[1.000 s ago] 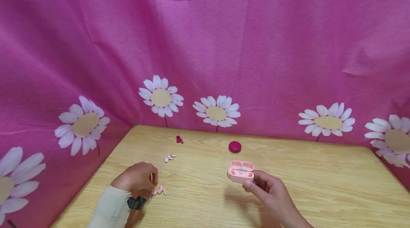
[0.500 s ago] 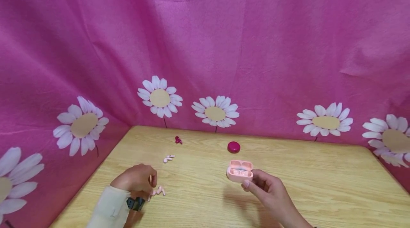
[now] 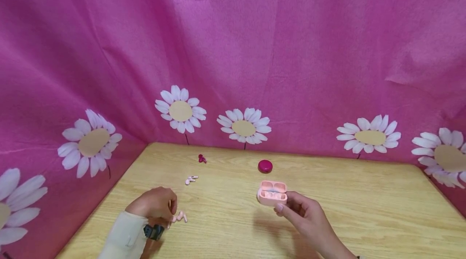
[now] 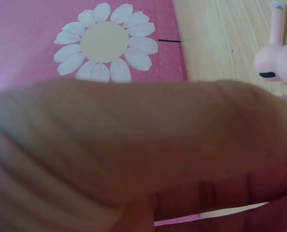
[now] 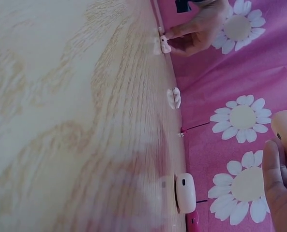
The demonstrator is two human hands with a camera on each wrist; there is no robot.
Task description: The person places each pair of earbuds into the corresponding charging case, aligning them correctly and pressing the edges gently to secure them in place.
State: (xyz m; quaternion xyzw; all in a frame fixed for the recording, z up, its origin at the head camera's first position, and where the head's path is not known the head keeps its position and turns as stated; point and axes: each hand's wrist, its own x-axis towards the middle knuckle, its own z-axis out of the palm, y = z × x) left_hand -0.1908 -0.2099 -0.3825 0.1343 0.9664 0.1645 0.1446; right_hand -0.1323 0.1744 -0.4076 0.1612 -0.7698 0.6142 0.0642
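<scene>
My right hand (image 3: 309, 218) holds a peach earbud case (image 3: 273, 199) up off the table by its right side, thumb in front. Its lid stands raised and the two wells inside show. At the left, my left hand (image 3: 156, 202) is bent down over a pair of pink earbuds (image 3: 180, 217) on the table. In the right wrist view its thumb and finger pinch one pink earbud (image 5: 165, 45). The thumb covers much of the left wrist view, where one pink earbud (image 4: 275, 63) shows beside its tip.
Farther back on the wooden table (image 3: 346, 202) lie pale earbuds (image 3: 191, 180) and crimson earbuds (image 3: 202, 158). A round crimson case (image 3: 265, 166) sits behind the peach one. A white case (image 5: 186, 193) stands on the table, mostly hidden in the head view. Flowered pink cloth (image 3: 309, 68) hangs behind.
Both hands stay nearly in place, the left at the pink earbuds, the right with the peach case. The head view has shifted slightly.
</scene>
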